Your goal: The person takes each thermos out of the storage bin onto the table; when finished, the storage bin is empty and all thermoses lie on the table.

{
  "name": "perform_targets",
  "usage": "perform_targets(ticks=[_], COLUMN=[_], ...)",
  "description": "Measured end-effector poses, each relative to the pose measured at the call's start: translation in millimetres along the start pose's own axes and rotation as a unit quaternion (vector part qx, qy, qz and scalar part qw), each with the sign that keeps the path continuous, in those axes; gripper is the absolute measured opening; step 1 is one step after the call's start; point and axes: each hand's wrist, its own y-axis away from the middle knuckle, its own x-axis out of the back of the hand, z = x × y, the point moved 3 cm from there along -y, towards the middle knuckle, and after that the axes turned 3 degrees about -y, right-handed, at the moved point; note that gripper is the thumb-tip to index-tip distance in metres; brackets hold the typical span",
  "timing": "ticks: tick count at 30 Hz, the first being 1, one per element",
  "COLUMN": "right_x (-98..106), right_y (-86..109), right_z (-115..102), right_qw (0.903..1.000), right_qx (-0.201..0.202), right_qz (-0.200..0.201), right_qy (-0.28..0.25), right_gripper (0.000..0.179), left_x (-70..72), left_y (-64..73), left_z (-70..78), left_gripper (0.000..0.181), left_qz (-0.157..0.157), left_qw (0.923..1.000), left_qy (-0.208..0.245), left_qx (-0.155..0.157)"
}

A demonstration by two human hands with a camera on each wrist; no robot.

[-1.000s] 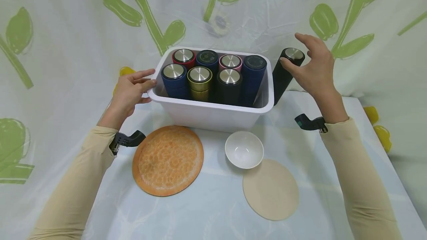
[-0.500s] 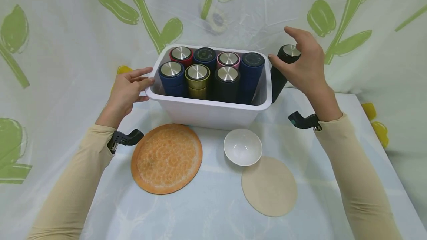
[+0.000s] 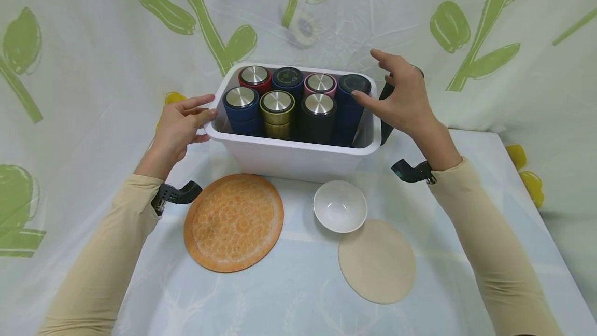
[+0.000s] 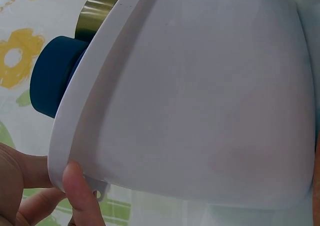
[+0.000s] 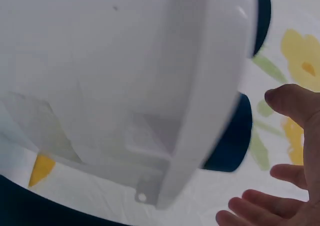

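A white plastic tub (image 3: pixel 298 162) holds several upright thermos bottles in two rows. My left hand (image 3: pixel 174 128) pinches its left rim, with a finger on either side in the left wrist view. Over the tub's right end is my right hand (image 3: pixel 404 96), thumb and fingers spread apart. Its thumb reaches over the cap of a tall navy thermos (image 3: pixel 350 118); I cannot tell if they touch. In the right wrist view, a gap shows between the thumb (image 5: pixel 287 100) and a dark blue cap (image 5: pixel 232 136). A black thermos (image 3: pixel 386 133) leans outside the tub, mostly hidden by the right hand.
In front of the tub lie a round orange-brown mat (image 3: pixel 233 224) and a beige disc (image 3: pixel 378 263). A white bowl (image 3: pixel 340 207) slightly overlaps the disc. Behind the tub hangs a curtain (image 3: pixel 354 9) with green plant prints.
My right hand has moved left from beside the black thermos outside the tub to above the navy one. My left hand has stayed at the rim; the head view has shifted slightly.
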Motion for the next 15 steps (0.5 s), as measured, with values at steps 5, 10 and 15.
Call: perform_targets(ticks=[5,10,15], right_x=[-15,-25,-30], right_y=[-3.0,-3.4,-2.8], right_z=[1,4,6], right_qw=[0.9991,0.9978,0.9972], right_qx=[0.008,0.003,-0.001], right_qz=[-0.034,-0.059,-0.067], right_qy=[0.023,0.032,0.033], right_gripper=[0.079,0.08,0.078], left_x=[0.5,-0.1,0.0], left_y=[0.2,0.0,-0.5], left_z=[0.0,-0.9,-1.2], left_gripper=[0.049,0.049,0.049], left_qz=[-0.001,-0.003,-0.001], left_qw=[1.0,1.0,1.0], left_qy=[-0.002,-0.003,-0.006], left_qx=[-0.002,-0.001,-0.001])
